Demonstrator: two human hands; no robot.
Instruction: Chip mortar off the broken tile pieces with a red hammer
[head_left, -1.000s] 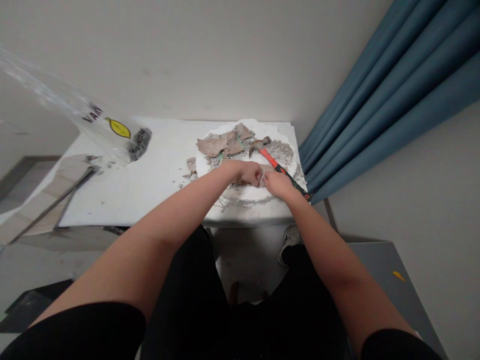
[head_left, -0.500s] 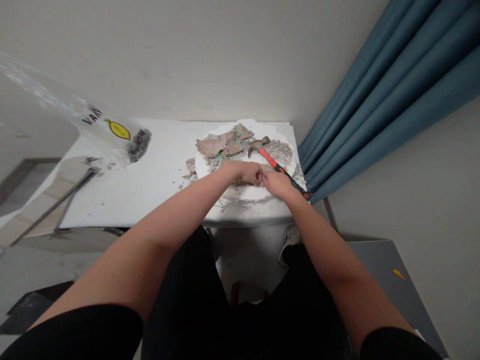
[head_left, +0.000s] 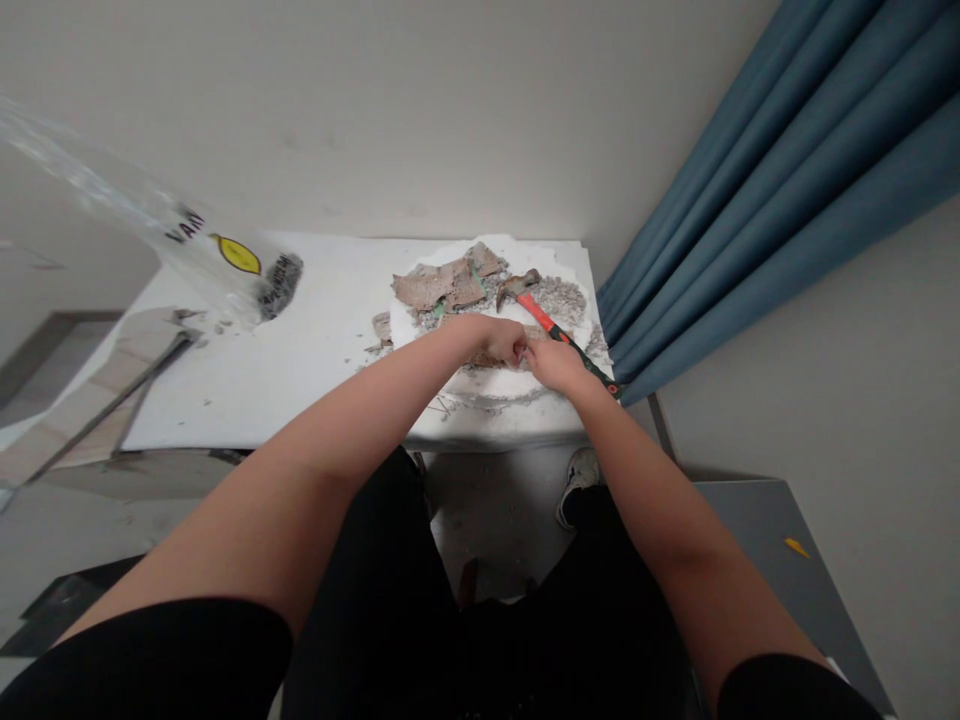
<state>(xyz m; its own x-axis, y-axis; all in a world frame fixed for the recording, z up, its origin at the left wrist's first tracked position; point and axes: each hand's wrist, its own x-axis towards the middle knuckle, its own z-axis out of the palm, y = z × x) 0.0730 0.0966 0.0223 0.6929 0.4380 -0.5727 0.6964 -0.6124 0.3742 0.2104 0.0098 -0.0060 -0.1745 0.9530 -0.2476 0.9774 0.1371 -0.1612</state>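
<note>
At the far left, a clear plastic bag (head_left: 161, 205) slants from the upper left down to the tabletop; it bears a yellow oval emblem, dark letters above that look like "VAK" with the last unclear, and a lower line of black print too blurred to read. Below it a dark bar (head_left: 112, 405) runs diagonally toward the lower left, past the left edge of the white table (head_left: 255, 370). A broad, crumb-specked stretch of tabletop lies between the bag and a roughly round white sheet (head_left: 491, 384) near the table's right end. On the sheet's far side sit broken brown pieces (head_left: 439, 287). Nearer the front edge, under the hands, is a brown textured slab (head_left: 484, 358), mostly hidden, its long axis roughly parallel to that edge. The left hand (head_left: 506, 341) has its fingers curled in over the slab; the right hand (head_left: 551, 362) meets it from the other side, fingers and thumb drawn together. I cannot tell what, if anything, either hand grips. Just beyond the right hand lies a red and black hammer (head_left: 553, 332), head to the upper left by grey gravel (head_left: 561, 301), handle slanting down right to the table's right edge, close against the blue curtain (head_left: 727, 210), which limits room there
</note>
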